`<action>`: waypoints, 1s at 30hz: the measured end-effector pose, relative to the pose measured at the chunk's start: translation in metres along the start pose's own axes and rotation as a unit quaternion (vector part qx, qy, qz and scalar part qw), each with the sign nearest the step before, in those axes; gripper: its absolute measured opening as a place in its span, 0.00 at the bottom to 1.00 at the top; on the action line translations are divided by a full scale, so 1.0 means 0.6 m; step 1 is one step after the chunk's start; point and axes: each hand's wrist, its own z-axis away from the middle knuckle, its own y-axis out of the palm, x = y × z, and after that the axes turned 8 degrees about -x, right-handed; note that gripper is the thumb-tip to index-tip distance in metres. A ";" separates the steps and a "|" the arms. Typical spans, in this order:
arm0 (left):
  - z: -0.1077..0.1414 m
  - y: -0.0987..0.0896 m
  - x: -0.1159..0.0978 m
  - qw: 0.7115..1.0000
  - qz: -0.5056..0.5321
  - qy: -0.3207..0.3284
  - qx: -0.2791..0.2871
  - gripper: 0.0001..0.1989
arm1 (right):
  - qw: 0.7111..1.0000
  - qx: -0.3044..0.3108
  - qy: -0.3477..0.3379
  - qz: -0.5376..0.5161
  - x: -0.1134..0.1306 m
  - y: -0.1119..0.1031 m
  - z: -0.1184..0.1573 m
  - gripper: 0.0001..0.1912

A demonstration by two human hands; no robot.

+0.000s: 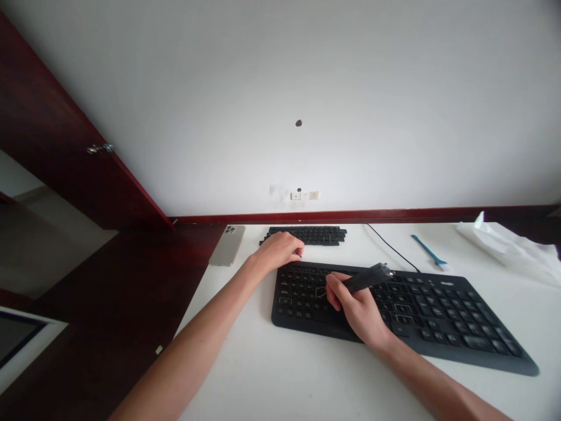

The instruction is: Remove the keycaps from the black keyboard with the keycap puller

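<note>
A black keyboard [442, 339] lies at a slant on the white table, with keycaps gone from part of its left and middle area. My right hand [357, 307] is closed around a black-handled keycap puller [367, 277]; its thin wire end reaches down over the keyboard's left half. Beyond the keyboard's upper left corner, my left hand [280, 248] is closed, fingers curled down beside a block of loose black keycaps [322, 235] set out in rows. Whatever its fingertips hold, if anything, is hidden.
A phone [228, 245] lies face down at the table's left edge. To the right are a blue brush [429, 250] and crumpled white tissue or plastic [517, 248]. The keyboard's cable [390, 245] runs to the back edge. Behind stands a wall with sockets [305, 196].
</note>
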 end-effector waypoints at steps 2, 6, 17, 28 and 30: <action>0.000 -0.002 0.002 1.000 0.010 -0.002 0.001 0.03 | 1.000 0.001 -0.001 0.006 0.002 0.000 0.000 0.31; 0.001 -0.011 0.002 1.000 0.010 0.011 0.009 0.04 | 1.000 0.010 0.005 0.014 0.006 -0.002 -0.001 0.31; 0.010 -0.043 0.023 0.998 -0.030 0.030 -0.044 0.02 | 0.999 0.021 0.020 0.014 0.009 -0.003 0.000 0.31; 0.021 -0.064 0.061 0.996 -0.054 -0.037 -0.063 0.03 | 0.999 0.022 0.025 0.008 0.020 -0.001 0.000 0.29; 0.017 -0.051 0.056 0.995 -0.061 -0.033 -0.072 0.02 | 0.999 0.022 0.025 0.008 0.018 -0.001 -0.001 0.29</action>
